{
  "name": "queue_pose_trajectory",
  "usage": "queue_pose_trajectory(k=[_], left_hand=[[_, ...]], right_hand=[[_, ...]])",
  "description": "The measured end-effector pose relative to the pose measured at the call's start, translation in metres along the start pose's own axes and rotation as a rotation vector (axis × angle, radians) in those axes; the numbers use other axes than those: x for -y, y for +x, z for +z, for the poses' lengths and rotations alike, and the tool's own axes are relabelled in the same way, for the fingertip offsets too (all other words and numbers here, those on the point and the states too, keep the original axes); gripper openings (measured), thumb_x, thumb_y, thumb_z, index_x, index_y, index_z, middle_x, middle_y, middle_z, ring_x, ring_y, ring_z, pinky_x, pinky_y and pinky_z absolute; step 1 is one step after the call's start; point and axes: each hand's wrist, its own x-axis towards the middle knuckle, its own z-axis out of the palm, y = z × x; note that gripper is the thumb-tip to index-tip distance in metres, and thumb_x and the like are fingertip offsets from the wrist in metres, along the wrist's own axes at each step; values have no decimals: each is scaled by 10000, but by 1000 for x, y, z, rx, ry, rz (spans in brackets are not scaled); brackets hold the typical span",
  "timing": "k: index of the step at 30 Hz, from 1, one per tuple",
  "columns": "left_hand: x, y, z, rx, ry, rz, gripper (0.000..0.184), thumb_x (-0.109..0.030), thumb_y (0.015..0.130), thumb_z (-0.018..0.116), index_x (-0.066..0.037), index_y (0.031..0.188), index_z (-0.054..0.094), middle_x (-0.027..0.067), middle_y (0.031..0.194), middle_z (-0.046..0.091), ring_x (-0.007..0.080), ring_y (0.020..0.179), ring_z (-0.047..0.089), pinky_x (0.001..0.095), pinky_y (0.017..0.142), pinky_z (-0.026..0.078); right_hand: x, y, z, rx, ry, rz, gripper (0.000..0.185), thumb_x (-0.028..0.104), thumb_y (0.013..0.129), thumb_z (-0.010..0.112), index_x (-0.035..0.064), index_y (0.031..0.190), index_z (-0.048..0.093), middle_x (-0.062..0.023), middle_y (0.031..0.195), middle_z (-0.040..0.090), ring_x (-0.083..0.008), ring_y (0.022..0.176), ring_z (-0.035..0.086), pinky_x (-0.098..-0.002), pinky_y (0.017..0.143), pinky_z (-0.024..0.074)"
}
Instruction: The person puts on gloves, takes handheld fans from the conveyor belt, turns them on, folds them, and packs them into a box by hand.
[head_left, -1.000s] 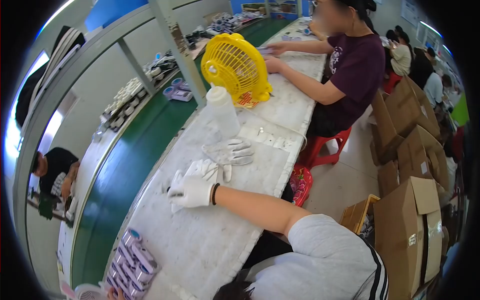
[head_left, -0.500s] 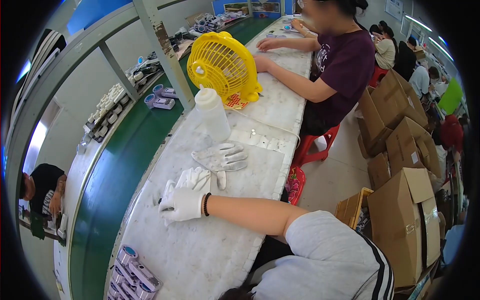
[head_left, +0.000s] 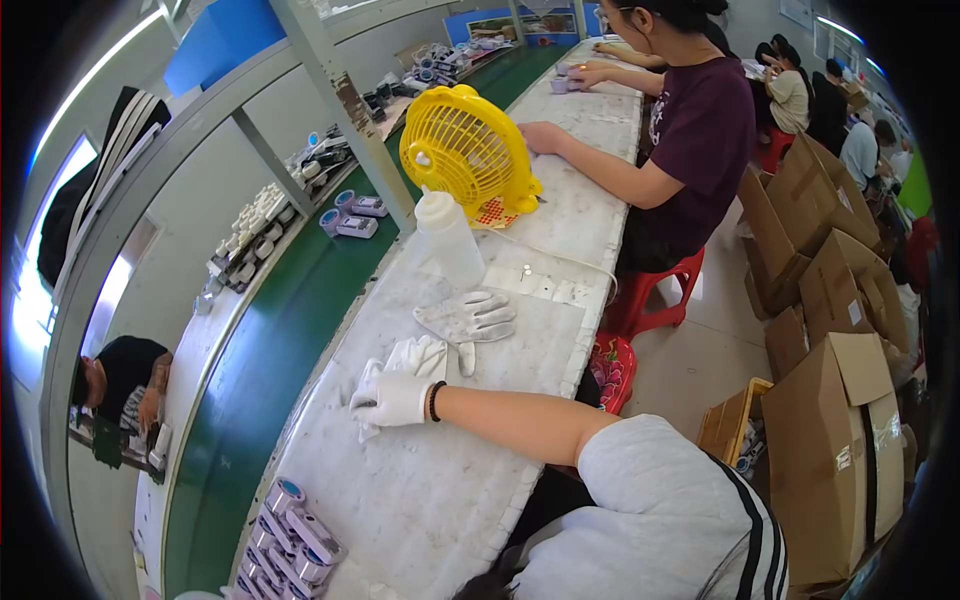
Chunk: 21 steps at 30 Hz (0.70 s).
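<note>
My right hand [head_left: 395, 399] wears a white glove with a black beaded bracelet at the wrist. It rests on the worktable with its fingers curled round white fabric that appears to be a bunched glove [head_left: 421, 356]; folds show on both sides of the fingers. Just beyond lies a flat, smudged white glove [head_left: 466, 317], palm area and fingers spread. A translucent squeeze bottle [head_left: 450, 243] stands upright past it. My left hand is outside the view.
A yellow fan [head_left: 465, 150] stands farther along the worktable [head_left: 400, 510]. Lilac devices [head_left: 290, 540] are piled at the near end. A green conveyor [head_left: 250, 400] runs alongside. A co-worker in purple [head_left: 705, 130] sits beyond; cardboard boxes [head_left: 835, 450] stand at right.
The view has shifted, so the scene sits farther right. My right hand stays at the bunched glove. The co-worker's far hand now is at a small lilac item.
</note>
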Motion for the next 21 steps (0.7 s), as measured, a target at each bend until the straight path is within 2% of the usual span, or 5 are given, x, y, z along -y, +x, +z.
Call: queue_pose_trajectory(k=[10, 11, 12, 15, 21], left_hand=[[-84, -75, -8, -341, 340, 139, 497, -442, 766, 681, 39, 889, 685, 145, 681, 658, 242, 611, 597, 371, 600, 458], [-125, -106, -25, -295, -1, -86, 493, -440, 736, 705, 25, 899, 693, 97, 647, 633, 181, 578, 570, 335, 552, 444], [-172, -144, -42, -335, -32, -278, 458, -422, 720, 729, 5, 885, 701, 40, 607, 591, 108, 552, 531, 278, 499, 414], [-136, -235, -78, -420, -305, -359, 350, -299, 746, 739, -6, 932, 694, 6, 718, 606, 59, 605, 532, 204, 531, 403], [-73, -406, -102, -581, -364, -501, 207, -108, 756, 735, 17, 915, 689, -2, 811, 622, 62, 717, 556, 206, 630, 430]], right_hand=[[21, -9, -23, 51, -758, 22, 326, 518, 862, 545, 234, 938, 686, -72, 860, 678, -279, 749, 636, -393, 646, 503], [4, -9, -22, -18, -853, -322, 255, 427, 890, 568, 210, 946, 689, -77, 867, 680, -280, 796, 633, -387, 686, 499], [23, -5, -23, 94, -471, 57, 207, 344, 897, 594, 216, 1035, 682, -58, 959, 685, -262, 832, 643, -387, 713, 503], [-26, 1, -11, 118, 206, 55, 223, 193, 956, 526, 119, 1131, 643, -51, 1059, 664, -161, 924, 645, -257, 755, 489], [-29, 8, -4, 128, 261, 212, 248, 188, 978, 504, 62, 1158, 619, -29, 1112, 637, -94, 971, 617, -183, 782, 450]])
